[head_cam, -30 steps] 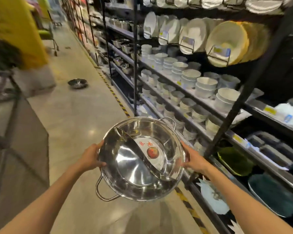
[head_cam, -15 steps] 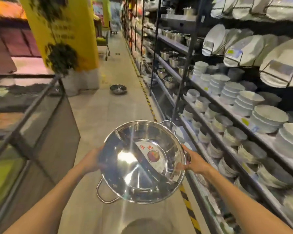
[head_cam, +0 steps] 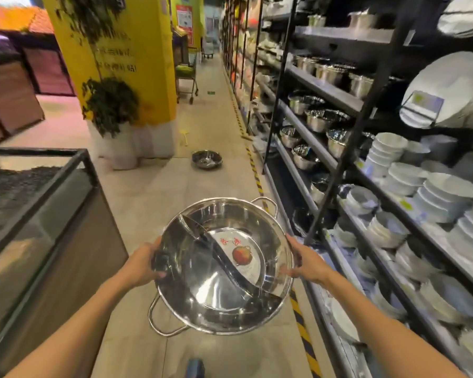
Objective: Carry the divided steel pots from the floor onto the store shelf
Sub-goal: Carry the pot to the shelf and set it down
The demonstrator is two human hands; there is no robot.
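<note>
I hold a shiny divided steel pot (head_cam: 202,285) in front of me, tilted toward the camera, with an S-shaped divider and a round label inside. My left hand (head_cam: 142,261) grips its left rim and my right hand (head_cam: 305,261) grips its right rim. A second steel pot (head_cam: 206,159) sits on the floor further down the aisle. On the right, the black store shelf (head_cam: 306,132) carries several steel pots (head_cam: 324,120) on its middle levels.
White bowls and plates (head_cam: 426,192) fill the nearer shelf section on the right. A yellow-black floor stripe (head_cam: 257,178) runs along the shelf base. A yellow pillar (head_cam: 120,64) with plants stands ahead left, a glass-topped display case (head_cam: 38,208) at left, a cart (head_cam: 187,75) far down.
The view has swung left and moved along the aisle; the shelf section with steel pots and the pot on the floor are nearer. Both hands keep the same grip on the pot.
</note>
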